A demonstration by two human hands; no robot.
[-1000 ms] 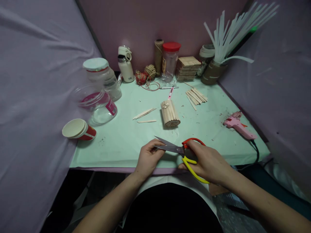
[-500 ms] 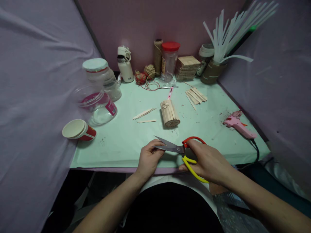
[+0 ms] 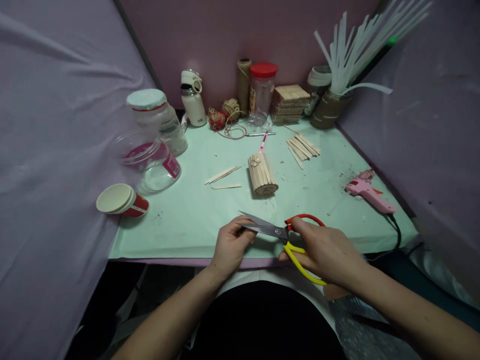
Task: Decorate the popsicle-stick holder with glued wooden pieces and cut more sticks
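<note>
My right hand (image 3: pixel 326 250) grips scissors (image 3: pixel 277 231) with one red and one yellow handle, their blades parted and pointing left. The blades lie over the fingers of my left hand (image 3: pixel 232 242), which is pinched closed near the table's front edge. Whatever it pinches is too small or too covered to make out. Beyond the scissors rests a cylinder covered in wooden sticks (image 3: pixel 262 175), with a small bow-like piece on its side. Left of it lie a few loose cut sticks (image 3: pixel 225 175).
A pink glue gun (image 3: pixel 369 195) with a cord lies at right, below a pile of craft sticks (image 3: pixel 303 147). Paper cups (image 3: pixel 122 201) and a clear plastic tub (image 3: pixel 153 170) stand left. Twine balls (image 3: pixel 217 120), a red-lidded jar (image 3: pixel 261 95) and stacked wooden squares (image 3: pixel 290 104) line the back.
The scissor blades have drawn slightly closer together. My right hand has shifted a little right and down with them; my left hand has barely moved.
</note>
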